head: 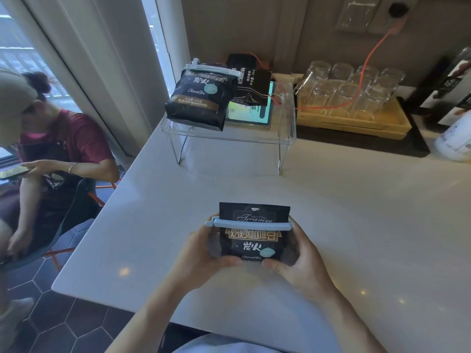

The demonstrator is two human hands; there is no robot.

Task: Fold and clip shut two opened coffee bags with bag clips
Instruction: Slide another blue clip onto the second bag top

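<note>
At 6 o'clock above the white counter (356, 212), the left hand (201, 253) grips the near coffee bag (252, 238) from 9 o'clock, fingers curled around its edge. The blue clip (248, 223) crosses the bag's upper part, 1 end at each hand's fingertips. The right hand (298, 261) clasps it from 3 o'clock; at 12 o'clock, bag 2 (201, 98) lies clipped on a clear stand (285, 138).

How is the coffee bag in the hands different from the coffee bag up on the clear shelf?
The held bag is gripped at its sides by the left hand and right hand; the shelf bag rests untouched on the clear shelf. The held bag's blue clip sits below its top edge, with bag showing above it; the shelf bag's clip runs along its very top. Both are black coffee bags with pale blue clips.
</note>
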